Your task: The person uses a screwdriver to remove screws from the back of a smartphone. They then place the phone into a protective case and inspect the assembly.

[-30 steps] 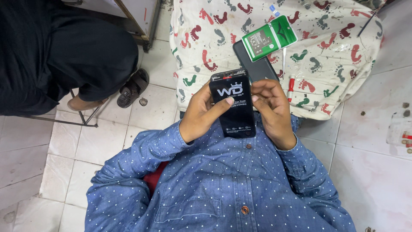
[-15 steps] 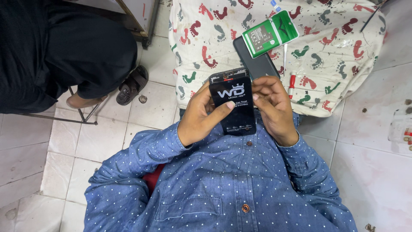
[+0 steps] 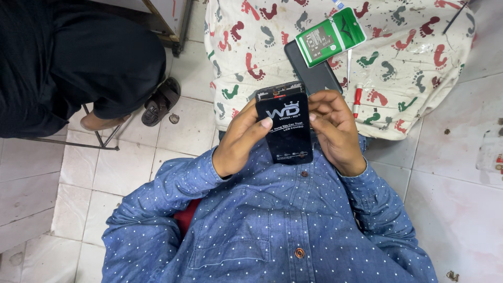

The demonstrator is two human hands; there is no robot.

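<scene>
A black phone display panel [image 3: 284, 128] with white print on its face is held upright over the chest, between both hands. The left hand [image 3: 240, 140] curls its fingers around the panel's left edge, thumb pressed on the front. The right hand [image 3: 331, 130] grips the right edge, fingers bent, thumb on the face. Just behind lies a dark phone body [image 3: 313, 71] on a footprint-patterned cloth [image 3: 408, 63], partly covered by a green rectangular packet [image 3: 330, 35]. A red-handled screwdriver [image 3: 357, 100] lies beside it. Another person's sandalled foot [image 3: 160, 102] rests on the tiled floor [image 3: 450, 178].
</scene>
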